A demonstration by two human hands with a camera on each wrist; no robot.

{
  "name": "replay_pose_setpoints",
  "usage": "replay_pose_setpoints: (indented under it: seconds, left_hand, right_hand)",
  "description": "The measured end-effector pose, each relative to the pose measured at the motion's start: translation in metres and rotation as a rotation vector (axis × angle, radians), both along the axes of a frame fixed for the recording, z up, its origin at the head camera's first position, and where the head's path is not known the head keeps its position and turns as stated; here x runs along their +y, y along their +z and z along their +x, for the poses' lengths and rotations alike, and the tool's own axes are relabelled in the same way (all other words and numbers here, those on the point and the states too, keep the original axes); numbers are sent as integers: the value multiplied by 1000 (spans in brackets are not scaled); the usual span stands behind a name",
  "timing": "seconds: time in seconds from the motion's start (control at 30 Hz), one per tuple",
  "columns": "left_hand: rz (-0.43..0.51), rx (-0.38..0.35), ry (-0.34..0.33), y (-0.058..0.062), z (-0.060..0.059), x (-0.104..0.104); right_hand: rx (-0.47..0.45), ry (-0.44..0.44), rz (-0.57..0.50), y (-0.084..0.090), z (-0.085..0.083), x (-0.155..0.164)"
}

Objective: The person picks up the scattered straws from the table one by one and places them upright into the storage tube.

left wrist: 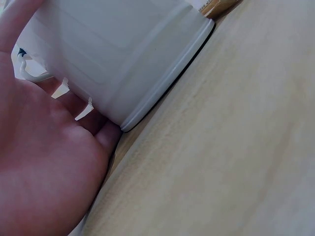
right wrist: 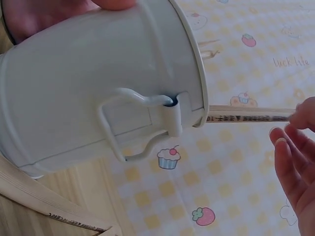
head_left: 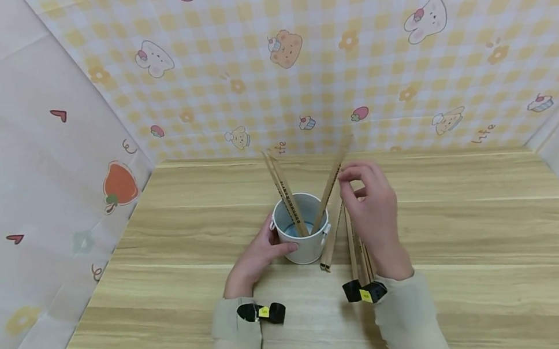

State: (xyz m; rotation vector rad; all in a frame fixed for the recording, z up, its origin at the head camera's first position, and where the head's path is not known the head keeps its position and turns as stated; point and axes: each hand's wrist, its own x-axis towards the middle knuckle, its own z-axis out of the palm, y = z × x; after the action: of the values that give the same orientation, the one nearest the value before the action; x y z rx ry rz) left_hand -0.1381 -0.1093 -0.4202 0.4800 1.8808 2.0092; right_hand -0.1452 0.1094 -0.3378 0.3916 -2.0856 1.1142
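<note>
Wood-grain table (head_left: 476, 243), boxed in by cloth walls: a pale one with red fruit prints at the left (head_left: 24, 188), a yellow gingham one with bears and rabbits behind (head_left: 348, 49)

Left hand (head_left: 258, 255) lies against the left side of the bucket (head_left: 301, 229), palm and thumb curved round its wall; the left wrist view shows the palm pressed on the white metal just above the base rim, which sits flat on the table. So that hand grips the bucket

White bucket stands upright near mid-table, with a wire handle lug on its right side. Two pencils (head_left: 284, 192) lean left out of it together; a third pencil (head_left: 330, 183) leans out to the right

Right hand (head_left: 372, 206) is raised beside the bucket, fingertips (right wrist: 283, 152) gathered at the upper part of that right-leaning pencil. They seem to pinch it, though the wrist view leaves actual contact unclear

Loose pencils (head_left: 358, 249) lie on the table under the right hand, beside the bucket
</note>
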Motion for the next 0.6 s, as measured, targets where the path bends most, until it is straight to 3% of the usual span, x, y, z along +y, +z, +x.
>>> replay_pose_setpoints:
  seconds: [0.6]
  left_hand:
    - [-8, -6, 12, 1, 1, 0]
  right_hand:
    - [-45, -78, -115, -2, -3, 20]
